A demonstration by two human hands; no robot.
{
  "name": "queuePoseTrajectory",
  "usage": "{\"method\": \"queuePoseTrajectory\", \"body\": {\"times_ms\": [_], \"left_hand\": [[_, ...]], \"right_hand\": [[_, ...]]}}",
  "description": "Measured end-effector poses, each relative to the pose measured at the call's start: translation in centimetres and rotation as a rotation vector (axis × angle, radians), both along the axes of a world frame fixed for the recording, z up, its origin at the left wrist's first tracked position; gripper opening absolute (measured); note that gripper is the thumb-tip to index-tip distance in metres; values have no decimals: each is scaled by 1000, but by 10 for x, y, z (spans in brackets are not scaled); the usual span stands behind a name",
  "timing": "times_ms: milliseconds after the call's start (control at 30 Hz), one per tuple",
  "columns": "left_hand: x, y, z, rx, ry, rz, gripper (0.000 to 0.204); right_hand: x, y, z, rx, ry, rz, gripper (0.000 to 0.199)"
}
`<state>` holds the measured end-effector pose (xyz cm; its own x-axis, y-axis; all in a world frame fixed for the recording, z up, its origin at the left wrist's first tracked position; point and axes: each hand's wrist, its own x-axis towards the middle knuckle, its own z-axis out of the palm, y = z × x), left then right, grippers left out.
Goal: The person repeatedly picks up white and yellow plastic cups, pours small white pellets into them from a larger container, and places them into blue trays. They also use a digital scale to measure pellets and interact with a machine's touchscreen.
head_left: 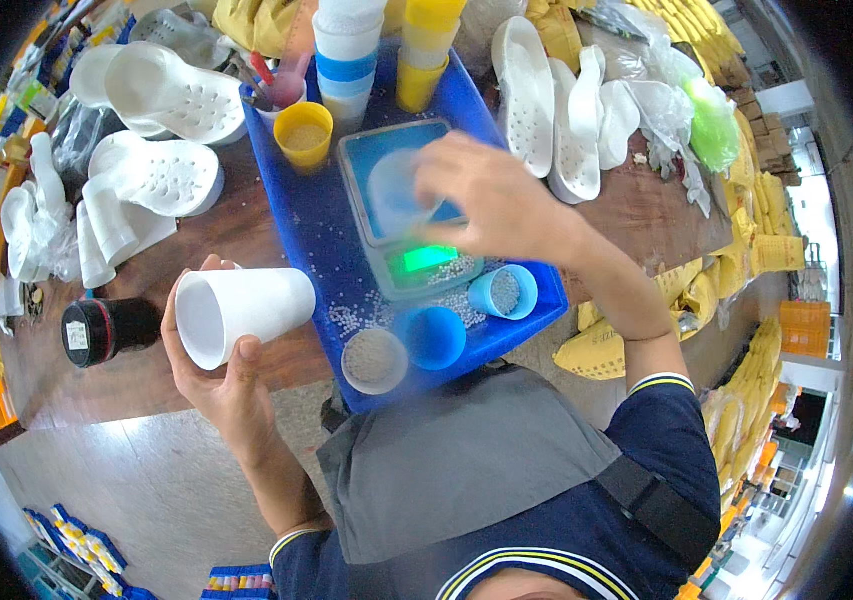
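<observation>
The left hand point(213, 388) curls round a white cup point(251, 312), beside the left edge of the tray point(311, 220). Over the scale point(426, 258), the right hand point(494, 195) bends blurred fingers at a clear cup point(393, 182); whether they pinch it, I cannot tell. A blue cup point(434, 338) stands near the tray's near edge.

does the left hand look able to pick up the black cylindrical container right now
Probably not as things stand: the left hand is wrapped around a white cup. Otherwise the way looks free, since the black cylindrical container lies just beside its fingers.
</observation>
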<state>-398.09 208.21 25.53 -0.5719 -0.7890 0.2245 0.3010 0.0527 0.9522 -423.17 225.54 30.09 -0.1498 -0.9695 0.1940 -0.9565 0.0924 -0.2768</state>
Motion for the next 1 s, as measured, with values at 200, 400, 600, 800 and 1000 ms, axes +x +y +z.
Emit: {"method": "queuePoseTrajectory", "body": {"times_ms": [200, 400, 600, 800, 1000], "left_hand": [[-4, 4, 2, 17, 31, 25, 78], [25, -5, -5, 13, -4, 216, 77], [47, -2, -26, 106, -12, 193, 78], [52, -4, -26, 27, -31, 180, 82], [26, -18, -31, 21, 25, 152, 74]], "right_hand": [[-20, 4, -13, 80, 24, -161, 38], [-19, 64, 5, -209, 31, -329, 33], [1, 85, -23, -18, -74, -184, 13], [3, 71, -49, 58, -207, -47, 20], [8, 52, -52, 563, -313, 122, 17]]}}
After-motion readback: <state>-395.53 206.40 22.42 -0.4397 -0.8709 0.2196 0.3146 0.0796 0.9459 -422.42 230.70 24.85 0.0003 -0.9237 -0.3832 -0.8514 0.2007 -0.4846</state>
